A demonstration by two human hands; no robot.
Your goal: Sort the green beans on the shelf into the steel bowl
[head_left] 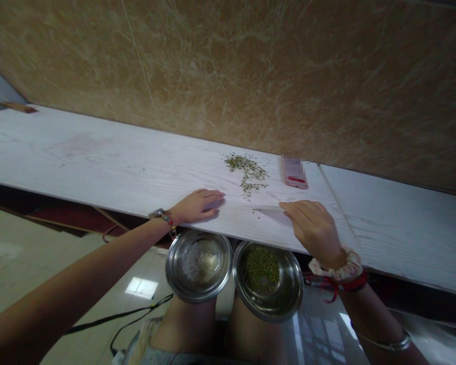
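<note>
Small green beans (245, 165), which look like mung beans, lie scattered on the white wood-grain table (167, 162). My left hand (197, 205) rests flat on the table near its front edge, fingers stretched out, left of the beans. To their right, my right hand (313, 225) is closed with its fingertips low over the table; whether anything is pinched there I cannot make out. A few loose beans (256, 210) lie left of its fingertips. On my lap, a steel bowl (298, 289) holds green beans; the steel bowl beside it (171, 263) holds whitish grains.
A phone (295, 172) in a pink case lies near the wall, right of the beans. The tan marbled wall (231, 76) borders the table's back edge. A brown piece (21, 107) lies at the far left end. Black cables (133, 310) run by my left leg.
</note>
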